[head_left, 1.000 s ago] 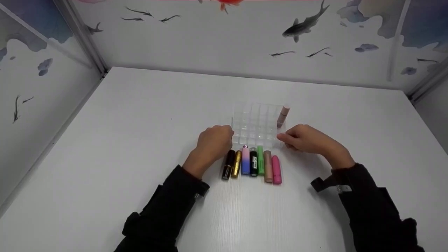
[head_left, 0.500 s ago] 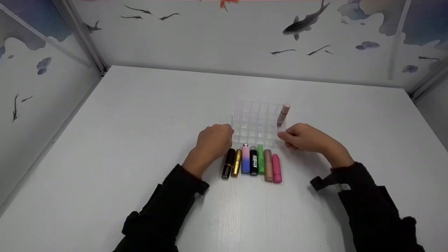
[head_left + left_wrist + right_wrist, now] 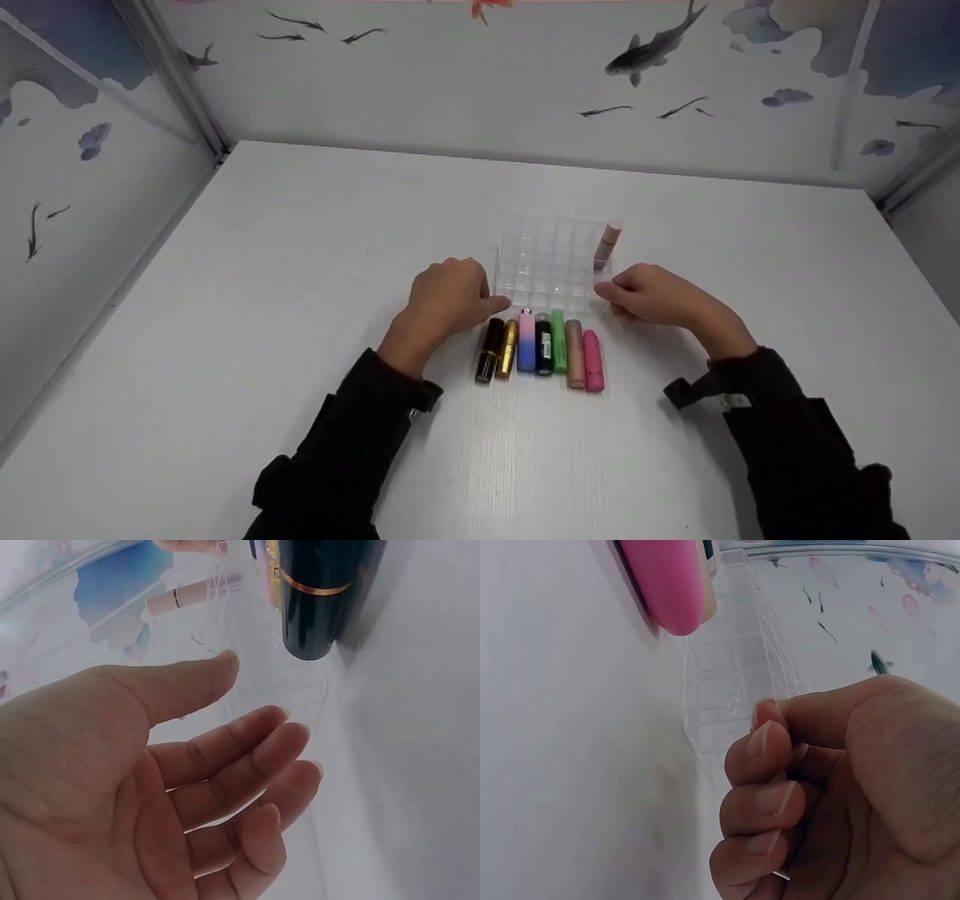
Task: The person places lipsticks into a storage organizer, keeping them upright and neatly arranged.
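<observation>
A clear, gridded plastic lipstick organizer [image 3: 551, 262] sits on the table. One dusty-pink lipstick tube [image 3: 607, 246] leans in a compartment at its right side. My left hand [image 3: 451, 296] is beside the organizer's left wall; in the left wrist view its thumb [image 3: 202, 682] and loosely bent fingers are apart with nothing between them. With curled fingers and thumb, my right hand [image 3: 656, 300] pinches the organizer's right edge near the front corner. Between the hands lie a black tube [image 3: 490, 351] with a gold band, a gold tube [image 3: 507, 349] and a hot-pink tube [image 3: 593, 361].
In the same row in front of the organizer lie a pink-and-blue tube [image 3: 526, 341], a black labelled tube [image 3: 544, 345], a green tube [image 3: 559, 341] and a beige tube [image 3: 575, 355]. Fish-printed panels [image 3: 480, 97] bound the white table [image 3: 315, 225] at the back and sides.
My left hand has loosened from the organizer's left side and shifted slightly left, its thumb now spread outward. The right hand, organizer and tubes have stayed in place.
</observation>
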Demonstrator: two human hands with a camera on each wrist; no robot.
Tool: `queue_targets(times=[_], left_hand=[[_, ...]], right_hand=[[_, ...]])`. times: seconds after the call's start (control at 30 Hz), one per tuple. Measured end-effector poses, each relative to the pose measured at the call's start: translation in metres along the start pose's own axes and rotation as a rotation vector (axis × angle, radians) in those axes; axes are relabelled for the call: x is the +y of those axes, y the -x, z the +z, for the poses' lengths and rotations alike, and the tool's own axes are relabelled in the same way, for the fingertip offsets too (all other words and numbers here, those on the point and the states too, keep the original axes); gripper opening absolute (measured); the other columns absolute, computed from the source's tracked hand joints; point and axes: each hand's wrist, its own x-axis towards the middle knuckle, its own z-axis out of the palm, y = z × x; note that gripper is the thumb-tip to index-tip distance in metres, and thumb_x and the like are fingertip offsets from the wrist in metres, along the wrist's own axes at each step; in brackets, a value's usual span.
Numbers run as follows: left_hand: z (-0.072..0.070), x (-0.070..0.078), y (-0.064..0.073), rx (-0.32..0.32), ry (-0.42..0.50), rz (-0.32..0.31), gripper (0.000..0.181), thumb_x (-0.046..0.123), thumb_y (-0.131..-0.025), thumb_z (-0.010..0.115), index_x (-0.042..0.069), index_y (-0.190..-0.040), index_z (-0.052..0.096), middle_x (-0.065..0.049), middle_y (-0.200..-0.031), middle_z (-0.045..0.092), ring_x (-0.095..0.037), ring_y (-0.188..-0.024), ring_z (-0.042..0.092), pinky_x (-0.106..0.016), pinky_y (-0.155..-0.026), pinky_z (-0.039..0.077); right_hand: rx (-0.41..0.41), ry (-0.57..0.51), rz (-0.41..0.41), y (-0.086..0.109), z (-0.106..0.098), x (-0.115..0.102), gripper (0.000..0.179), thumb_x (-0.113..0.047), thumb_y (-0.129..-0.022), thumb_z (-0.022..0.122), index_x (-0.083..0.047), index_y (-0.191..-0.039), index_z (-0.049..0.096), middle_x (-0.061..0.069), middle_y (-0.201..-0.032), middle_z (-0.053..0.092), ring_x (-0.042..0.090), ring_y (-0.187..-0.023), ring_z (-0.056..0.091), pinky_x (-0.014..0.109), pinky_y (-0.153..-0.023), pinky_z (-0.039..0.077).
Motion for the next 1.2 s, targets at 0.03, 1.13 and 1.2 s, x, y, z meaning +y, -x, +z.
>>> queue_targets(times=[0.03, 1.13, 1.2], left_hand=[[-0.0002, 0.0001, 0.0, -0.025, -0.007, -0.004, 0.036, 0.043, -0.091, 0.076, 0.009, -0.08, 0.076, 0.005, -0.062, 0.055, -0.012, -0.06, 0.047, -0.028, -0.054, 0.035], [0.0066, -0.0006, 0.0008, -0.109, -0.053, -0.065, 0.051, 0.053, -0.088, 0.076, 0.013, -0.069, 0.051, 0.004, -0.06, 0.036, -0.014, -0.058, 0.039, -0.029, -0.054, 0.031], [0.0061, -0.0015, 0.0008, -0.118, -0.042, -0.067, 0.05, 0.052, -0.089, 0.076, 0.013, -0.068, 0.051, 0.004, -0.06, 0.036, -0.014, -0.058, 0.039, -0.029, -0.054, 0.031]], right_hand=[[-0.001, 0.001, -0.001, 0.0003, 0.0, -0.0003, 0.047, -0.034, -0.107, 0.052, -0.005, -0.071, 0.061, -0.002, -0.058, 0.044, 0.014, -0.057, 0.042, 0.03, -0.056, 0.035], [-0.004, 0.008, -0.001, 0.0007, -0.0012, -0.0026, 0.047, -0.034, -0.107, 0.052, -0.005, -0.071, 0.063, -0.001, -0.057, 0.044, 0.015, -0.057, 0.042, 0.03, -0.057, 0.035], [-0.008, 0.003, 0.0, 0.0007, -0.0012, -0.0033, 0.046, -0.034, -0.107, 0.052, -0.006, -0.072, 0.063, -0.001, -0.057, 0.044, 0.015, -0.057, 0.042, 0.03, -0.057, 0.035]])
